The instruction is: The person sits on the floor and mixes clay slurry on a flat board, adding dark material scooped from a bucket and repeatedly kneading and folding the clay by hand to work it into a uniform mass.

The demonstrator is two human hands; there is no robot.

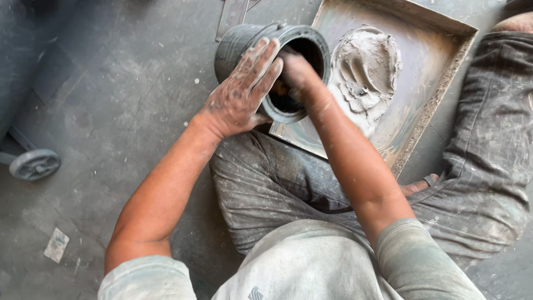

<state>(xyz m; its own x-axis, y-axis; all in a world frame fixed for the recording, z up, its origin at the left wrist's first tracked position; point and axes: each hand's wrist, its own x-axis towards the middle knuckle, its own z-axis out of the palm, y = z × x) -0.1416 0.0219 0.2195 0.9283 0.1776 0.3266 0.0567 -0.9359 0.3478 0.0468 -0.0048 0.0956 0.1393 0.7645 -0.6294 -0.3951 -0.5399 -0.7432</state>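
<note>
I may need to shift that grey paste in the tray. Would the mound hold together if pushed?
Probably it smears: the grey paste keeps finger grooves, so it looks soft, sticky. It likely clings to the tray, as film coats the left hand.

Dark cylindrical mould [239,47] tilted on tray's edge.

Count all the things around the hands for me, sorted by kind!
Dark round pot: 1
Flat metal tray: 1
Pile of grey paste: 1
Small wheel: 1
Hands, left hand and right hand: 2
Total: 6
</note>
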